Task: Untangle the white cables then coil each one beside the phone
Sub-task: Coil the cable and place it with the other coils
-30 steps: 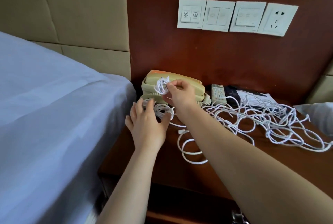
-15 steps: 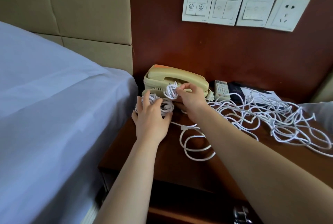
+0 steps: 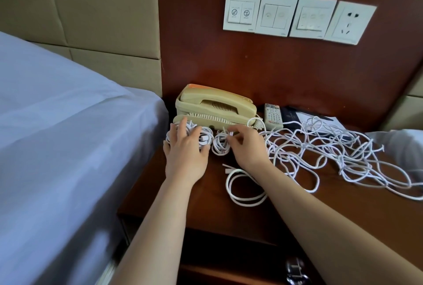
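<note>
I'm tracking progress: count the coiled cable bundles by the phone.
2. The first coil lies under the left hand, in front of the phone. The second coil sits just right of it, pinched by the right hand. The left hand may hide more.

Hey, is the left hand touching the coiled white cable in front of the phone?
Touching. The head view shows the left hand lying on the coiled cable, fingers spread over its loops.
</note>
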